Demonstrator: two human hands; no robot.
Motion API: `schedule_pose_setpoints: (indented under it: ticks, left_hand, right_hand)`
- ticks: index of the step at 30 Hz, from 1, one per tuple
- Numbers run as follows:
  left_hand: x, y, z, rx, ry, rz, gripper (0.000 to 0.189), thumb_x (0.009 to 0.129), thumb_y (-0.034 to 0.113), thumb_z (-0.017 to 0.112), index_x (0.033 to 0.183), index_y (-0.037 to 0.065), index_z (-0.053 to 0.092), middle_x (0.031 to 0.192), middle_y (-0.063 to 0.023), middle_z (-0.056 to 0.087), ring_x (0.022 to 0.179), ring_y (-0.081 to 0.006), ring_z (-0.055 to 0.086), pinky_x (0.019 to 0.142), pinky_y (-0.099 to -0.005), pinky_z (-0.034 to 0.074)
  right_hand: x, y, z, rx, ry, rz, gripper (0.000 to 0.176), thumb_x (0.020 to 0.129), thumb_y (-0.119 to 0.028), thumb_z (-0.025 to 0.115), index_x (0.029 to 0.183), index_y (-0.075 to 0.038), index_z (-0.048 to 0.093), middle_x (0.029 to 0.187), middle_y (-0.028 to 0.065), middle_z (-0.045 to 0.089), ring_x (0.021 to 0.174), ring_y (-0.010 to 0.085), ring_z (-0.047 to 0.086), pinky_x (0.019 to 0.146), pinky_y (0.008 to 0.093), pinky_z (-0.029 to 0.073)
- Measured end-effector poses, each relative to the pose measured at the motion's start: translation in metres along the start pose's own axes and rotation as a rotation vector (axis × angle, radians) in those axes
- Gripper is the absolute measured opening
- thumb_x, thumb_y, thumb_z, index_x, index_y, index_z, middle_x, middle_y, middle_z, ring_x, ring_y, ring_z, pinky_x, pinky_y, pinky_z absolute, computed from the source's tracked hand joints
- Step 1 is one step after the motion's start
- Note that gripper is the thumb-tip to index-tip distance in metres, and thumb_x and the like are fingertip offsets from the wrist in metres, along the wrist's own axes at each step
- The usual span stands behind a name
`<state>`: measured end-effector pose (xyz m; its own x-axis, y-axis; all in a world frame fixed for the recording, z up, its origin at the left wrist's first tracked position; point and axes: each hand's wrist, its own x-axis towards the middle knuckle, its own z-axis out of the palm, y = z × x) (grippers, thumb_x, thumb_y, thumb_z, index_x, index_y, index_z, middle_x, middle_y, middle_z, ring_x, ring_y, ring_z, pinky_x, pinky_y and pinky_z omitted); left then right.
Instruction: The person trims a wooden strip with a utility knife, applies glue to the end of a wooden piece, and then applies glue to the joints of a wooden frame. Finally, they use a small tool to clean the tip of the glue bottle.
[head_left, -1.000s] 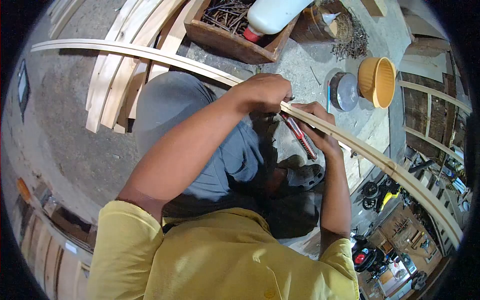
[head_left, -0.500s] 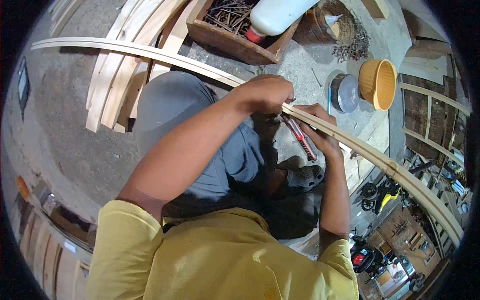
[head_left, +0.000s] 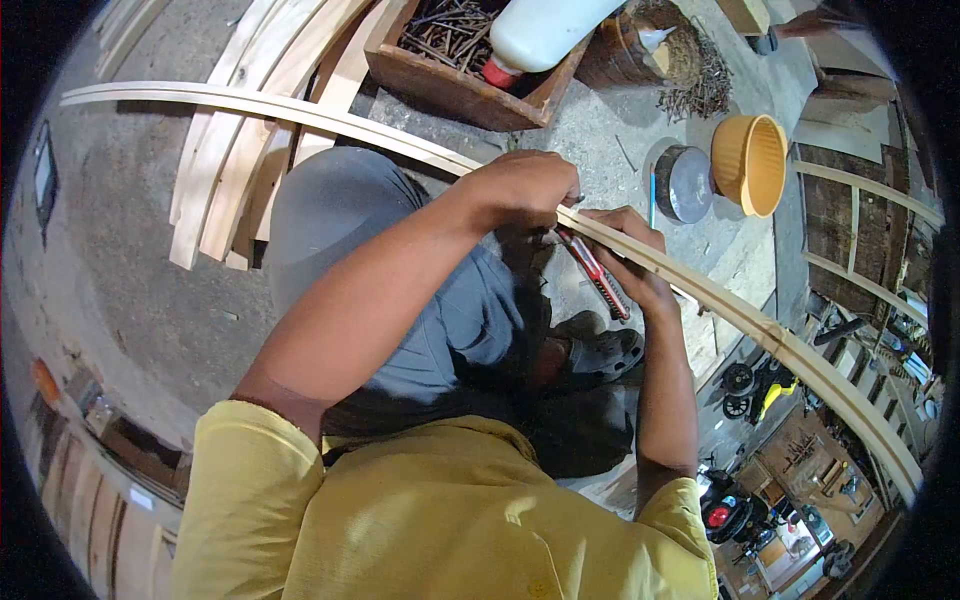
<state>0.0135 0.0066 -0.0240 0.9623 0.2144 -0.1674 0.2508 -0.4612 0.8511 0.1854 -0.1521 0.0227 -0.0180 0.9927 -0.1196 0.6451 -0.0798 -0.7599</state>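
Note:
A long, thin wooden strip [head_left: 690,288] runs across the view, from the upper left over my grey-trousered knee to the lower right. My left hand [head_left: 525,190] is closed around its middle, knuckles up. Just to the right, my right hand [head_left: 635,258] grips the strip from below and behind, fingers curled at its far edge. A red utility knife [head_left: 597,275] slants down from beneath the strip, between the two hands and against the right palm. Its tip is hidden under the strip, and so are several fingers.
A wooden box [head_left: 470,95] of nails holds a white bottle [head_left: 548,35] with a red cap. Beyond are a rusty can [head_left: 625,50], a round grey tin [head_left: 684,185] and a yellow bowl [head_left: 748,165]. Wooden boards [head_left: 230,150] lie upper left. Part of another person's limb [head_left: 825,22] shows upper right.
The whole view has shifted slightly, and a limb now shows at the upper right. Both hands keep their grip on the strip, with the knife in nearly the same place.

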Motion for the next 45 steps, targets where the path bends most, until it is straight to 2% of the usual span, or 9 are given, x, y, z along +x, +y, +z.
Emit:
schedule_pose_setpoints:
  ticks: [8,18,20,42,45]
  left_hand:
    - [0.0,0.0,0.0,0.03,0.026,0.012,0.021,0.062,0.008,0.066,0.082,0.002,0.07,0.084,-0.0239,0.067,0.084,-0.0418,0.067,0.069,-0.0488,0.05]
    - [0.001,0.002,-0.003,0.025,-0.025,-0.04,0.021,0.063,0.007,0.066,0.083,0.003,0.07,0.084,-0.0226,0.068,0.084,-0.0414,0.067,0.069,-0.0493,0.05]
    - [0.002,0.004,-0.005,0.085,-0.088,-0.07,0.029,0.066,0.011,0.072,0.094,0.006,0.073,0.089,-0.02,0.07,0.09,-0.0379,0.067,0.079,-0.0464,0.052]
    - [0.001,0.007,-0.008,0.063,-0.082,-0.068,0.028,0.067,0.011,0.071,0.095,0.007,0.073,0.088,-0.0193,0.07,0.088,-0.0379,0.068,0.077,-0.0461,0.052]
    - [0.003,0.006,-0.008,0.07,-0.101,-0.057,0.029,0.067,0.011,0.071,0.095,0.007,0.072,0.088,-0.0193,0.07,0.088,-0.0377,0.068,0.077,-0.0459,0.052]
  right_hand:
    - [0.001,-0.004,0.002,0.027,0.009,-0.018,0.027,0.081,-0.009,0.068,0.107,-0.004,0.068,0.1,0.0128,0.068,0.094,0.0303,0.065,0.084,0.037,0.051]
    - [0.001,-0.008,0.002,0.037,0.002,0.019,0.032,0.079,-0.003,0.068,0.11,-0.006,0.068,0.1,0.0133,0.068,0.092,0.0296,0.065,0.084,0.0355,0.051]
    - [0.001,-0.008,0.002,0.027,0.016,0.005,0.033,0.078,-0.001,0.068,0.11,-0.006,0.068,0.101,0.0134,0.068,0.092,0.03,0.065,0.083,0.0352,0.051]
    - [0.001,-0.01,0.006,-0.025,0.056,-0.002,0.026,0.079,-0.002,0.07,0.104,-0.006,0.069,0.1,0.0126,0.07,0.091,0.0303,0.066,0.082,0.0361,0.053]
    - [0.001,-0.011,0.007,-0.05,0.074,0.047,0.028,0.078,-0.001,0.07,0.106,-0.005,0.069,0.099,0.0132,0.069,0.09,0.0307,0.066,0.081,0.0361,0.052]
